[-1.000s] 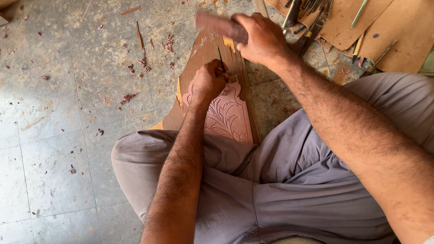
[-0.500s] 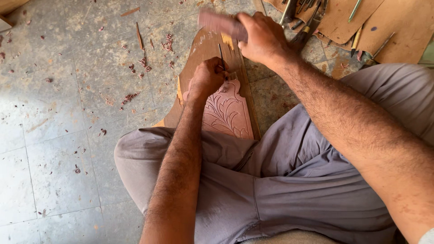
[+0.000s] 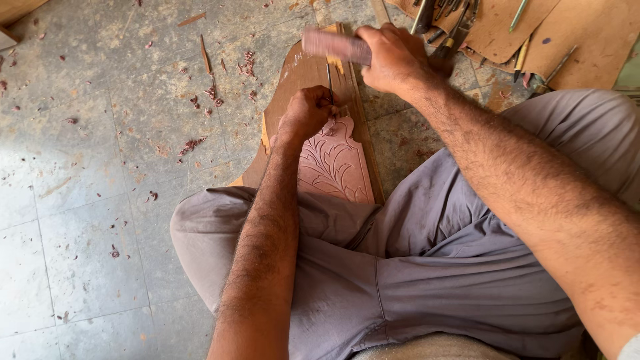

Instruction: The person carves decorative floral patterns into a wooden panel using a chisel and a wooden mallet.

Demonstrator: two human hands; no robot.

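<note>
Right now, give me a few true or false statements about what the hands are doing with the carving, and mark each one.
1. The left hand holds a thin chisel upright on the wood panel. True.
2. The right hand is empty. False: it grips a mallet above the chisel.
3. The panel bears a leaf pattern. True.
4. The panel lies on a table. False: it rests on the tiled floor, its near end against the person's crossed legs.
5. Wood chips lie scattered on the floor. True.
6. The spare tools lie left of the panel. False: they lie at the upper right, on brown sheets.
</note>
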